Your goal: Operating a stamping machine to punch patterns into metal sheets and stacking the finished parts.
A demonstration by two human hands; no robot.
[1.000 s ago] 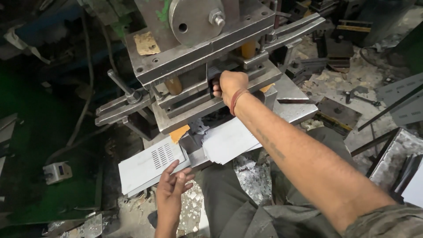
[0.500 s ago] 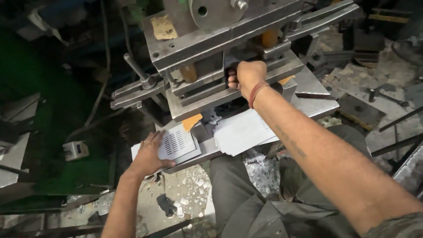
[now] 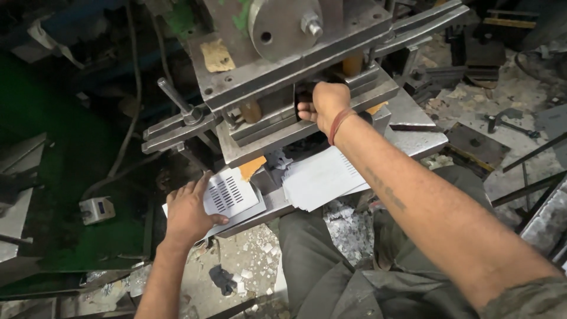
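A grey steel press (image 3: 295, 77) rises above both hands. Right hand (image 3: 323, 105) is curled into its die gap, contents hidden. Below its wrist lies a plain sheet stack (image 3: 322, 180). Left hand (image 3: 188, 212) presses flat, fingers spread, on a slotted sheet (image 3: 227, 194)

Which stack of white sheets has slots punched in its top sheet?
The left stack, under the left hand: its top sheet shows rows of slots. The right stack, beside the right forearm, looks plain.
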